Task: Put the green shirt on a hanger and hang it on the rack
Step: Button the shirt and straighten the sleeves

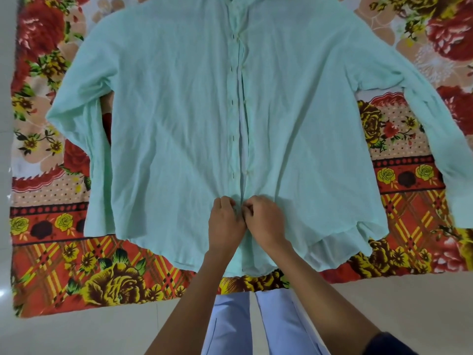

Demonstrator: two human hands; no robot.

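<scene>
— Shirt's position?
— The pale green button-front cotton shirt (179,111) is lying flat, front up, on the red floral blanket (51,265).
— Grip?
— My left hand (225,224) and right hand (266,221) are both pinching its placket near the hem.

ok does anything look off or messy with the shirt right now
Mostly tidy: the green shirt lies flat, front up, on the floral blanket. Its front placket gapes open in the middle, buttons undone there. Both hands, left hand and right hand, pinch the placket near the hem. No hanger is in view.
</scene>
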